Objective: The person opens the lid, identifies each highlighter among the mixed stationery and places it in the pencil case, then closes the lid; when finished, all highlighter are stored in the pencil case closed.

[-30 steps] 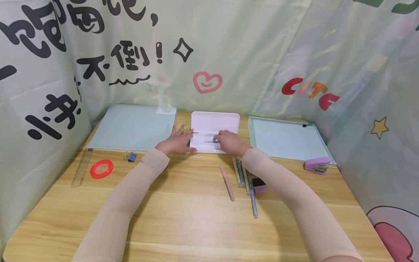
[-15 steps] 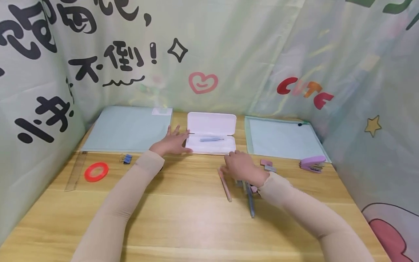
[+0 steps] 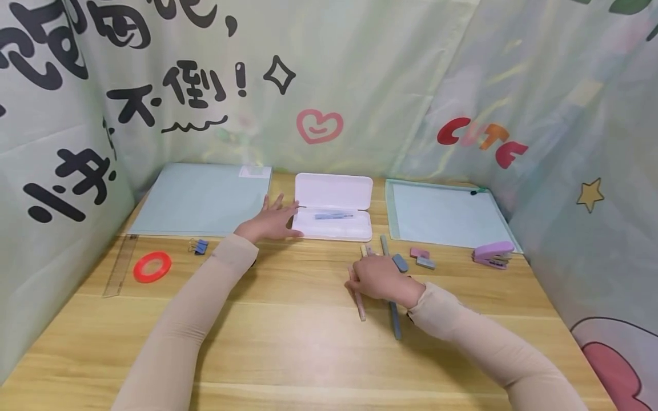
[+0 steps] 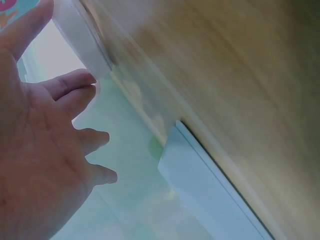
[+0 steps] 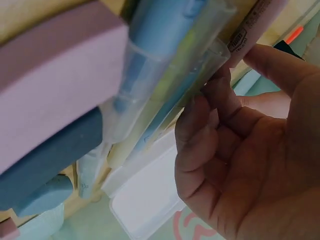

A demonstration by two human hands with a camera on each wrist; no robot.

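Observation:
A white pencil case lies with its lid raised at the back middle, and slim blue pens rest inside. My left hand spreads its fingers along the case's left side; in the left wrist view, thumb and fingertips meet the case. With thumb and forefinger my right hand pinches a pink pen, whose lower end shows below the hand. Close beside it lie several capped pens and a long grey-blue pen, partly hidden under the hand.
Blue, pink and grey erasers lie right of the hand. A purple stapler and pale zip folder are farther right. Left are a blue folder, binder clip, red tape roll and clear ruler.
My right hand has left the pencil case, leaving blue pens there, and come back to the pens on the table, where it now pinches the pink pen. My left hand stays at the case.

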